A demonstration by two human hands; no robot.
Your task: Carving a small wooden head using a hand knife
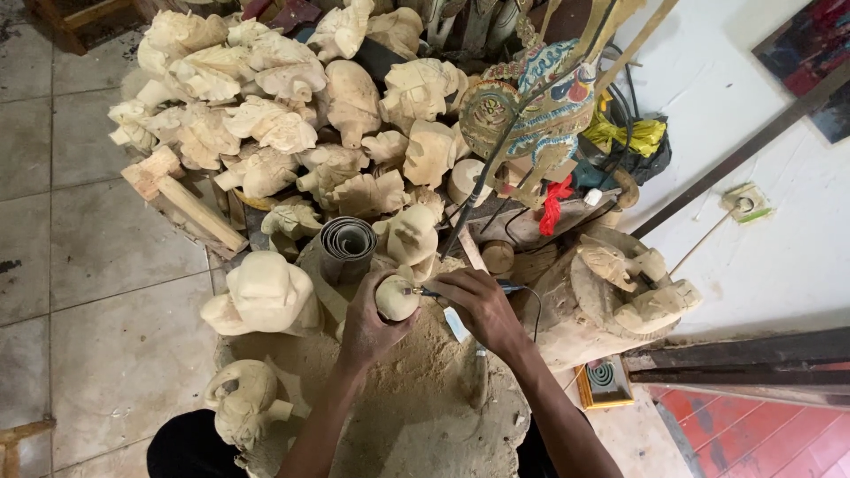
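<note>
My left hand (367, 323) grips a small rounded piece of pale carved wood (397, 297) above a work surface covered in sawdust (416, 398). My right hand (478, 305) holds a thin rotary carving tool (423, 291) whose tip touches the right side of the wood piece. A dark cord runs from the tool behind my right hand. Both forearms reach up from the bottom of the view.
Several unpainted carved wooden heads (266, 115) are piled behind. A larger carved head (264, 295) sits left, another (243, 403) lower left, a carved figure (620, 292) right. A roll of sandpaper (347, 248), a painted puppet (540, 97) and tiled floor (88, 265) surround the spot.
</note>
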